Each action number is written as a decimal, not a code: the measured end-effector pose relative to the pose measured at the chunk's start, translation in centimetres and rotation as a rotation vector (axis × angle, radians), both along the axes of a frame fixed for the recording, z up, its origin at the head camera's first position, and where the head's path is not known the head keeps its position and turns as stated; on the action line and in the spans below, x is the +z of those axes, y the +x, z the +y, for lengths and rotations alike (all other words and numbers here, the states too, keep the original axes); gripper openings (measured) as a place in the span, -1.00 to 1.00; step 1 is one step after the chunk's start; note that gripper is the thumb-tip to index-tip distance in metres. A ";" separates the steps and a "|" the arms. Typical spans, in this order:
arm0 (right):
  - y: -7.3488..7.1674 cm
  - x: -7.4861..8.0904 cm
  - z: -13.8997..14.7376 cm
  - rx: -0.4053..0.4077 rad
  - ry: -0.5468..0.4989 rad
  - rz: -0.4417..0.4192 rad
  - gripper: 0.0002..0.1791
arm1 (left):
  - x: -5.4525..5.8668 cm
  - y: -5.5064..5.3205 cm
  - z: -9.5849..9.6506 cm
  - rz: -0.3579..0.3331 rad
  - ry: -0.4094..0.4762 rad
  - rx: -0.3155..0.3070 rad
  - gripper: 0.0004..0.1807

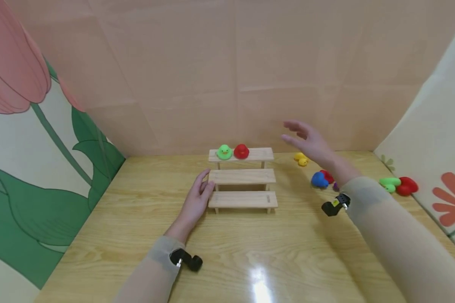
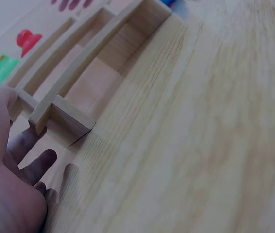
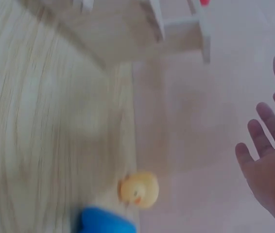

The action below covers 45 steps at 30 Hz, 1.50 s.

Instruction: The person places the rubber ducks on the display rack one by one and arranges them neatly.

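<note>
A three-step wooden stand (image 1: 242,176) stands on the table. On its top step sit a green rubber duck (image 1: 224,152) and, to the right, a red rubber duck (image 1: 241,151). My left hand (image 1: 196,197) is at the stand's left end, touching it near the middle step; in the left wrist view its fingers (image 2: 39,167) spread loosely beside the end. My right hand (image 1: 307,141) hovers in the air to the right of the top step, holding nothing. Its fingers (image 3: 271,126) are spread in the right wrist view.
Right of the stand lie yellow ducks (image 1: 301,159), a blue duck (image 1: 320,179) beside a red one (image 1: 327,176), and a partly hidden purple one (image 1: 335,187). Farther right are green ducks (image 1: 389,183) and red ones (image 1: 406,186). A pink-beige backdrop (image 1: 231,84) rises behind the table.
</note>
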State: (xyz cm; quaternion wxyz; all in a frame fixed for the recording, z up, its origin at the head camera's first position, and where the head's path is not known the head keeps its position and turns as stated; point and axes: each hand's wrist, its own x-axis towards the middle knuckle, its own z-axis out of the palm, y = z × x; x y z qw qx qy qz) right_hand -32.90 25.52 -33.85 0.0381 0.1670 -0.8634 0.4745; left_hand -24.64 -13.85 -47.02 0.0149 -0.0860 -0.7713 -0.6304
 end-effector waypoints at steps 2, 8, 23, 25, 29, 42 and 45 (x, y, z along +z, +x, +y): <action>-0.2 -0.3 0.9 -0.012 0.021 -0.006 -0.14 | 0.0 0.0 0.0 0.000 -0.002 -0.002 -0.34; -1.0 -1.7 3.3 -0.035 0.056 -0.027 -0.13 | 0.0 0.1 -0.1 0.002 -0.007 -0.009 -0.31; -2.1 -5.8 6.1 -0.053 0.056 -0.110 -0.25 | 0.2 0.3 -0.1 -0.001 -0.004 0.003 -0.36; -2.2 -6.1 6.2 -0.046 0.069 -0.119 -0.25 | 0.3 0.3 -0.1 0.000 -0.006 0.003 -0.36; -2.3 -6.7 6.2 -0.028 0.108 -0.137 -0.26 | 0.3 0.4 -0.1 0.003 -0.015 0.006 -0.34; -2.6 -7.5 6.4 0.013 0.285 -0.117 -0.28 | 0.3 0.5 -0.1 0.008 0.009 0.006 -0.31; -2.6 -7.5 6.3 0.016 0.309 -0.129 -0.31 | 0.3 0.4 0.0 0.010 0.008 0.009 -0.33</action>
